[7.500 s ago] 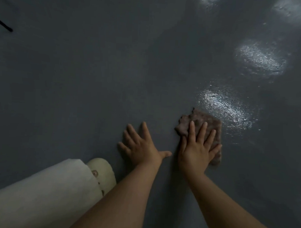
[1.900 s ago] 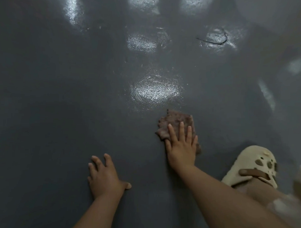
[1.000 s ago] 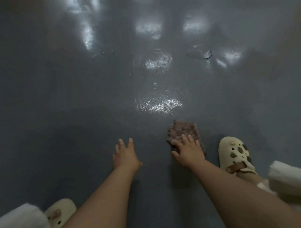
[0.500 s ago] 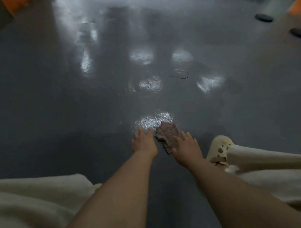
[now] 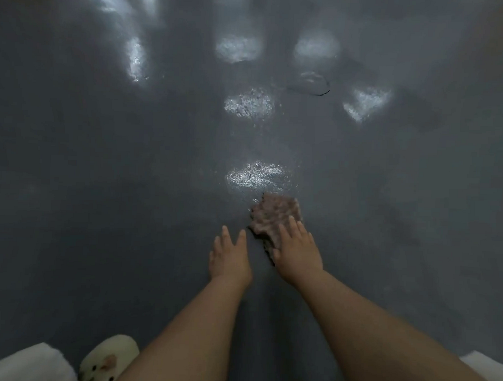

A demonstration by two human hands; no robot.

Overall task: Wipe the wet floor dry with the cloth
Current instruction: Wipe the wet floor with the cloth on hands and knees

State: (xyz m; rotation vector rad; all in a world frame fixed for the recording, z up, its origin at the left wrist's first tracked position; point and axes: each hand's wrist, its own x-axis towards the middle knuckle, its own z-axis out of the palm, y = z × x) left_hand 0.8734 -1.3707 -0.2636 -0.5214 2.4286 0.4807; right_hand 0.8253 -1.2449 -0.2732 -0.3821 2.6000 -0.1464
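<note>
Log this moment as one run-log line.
right hand flat on cloth | left hand flat on floor beside it | shiny patch just ahead of cloth, unwiped

The floor [image 5: 129, 214] is dark grey, smooth and mostly matt, with glossy wet patches [image 5: 255, 176] that shine white. The cloth [image 5: 273, 214] is brownish, rough and nubbly fabric. The shoe [image 5: 109, 359] looks like cream matt foam plastic
</note>
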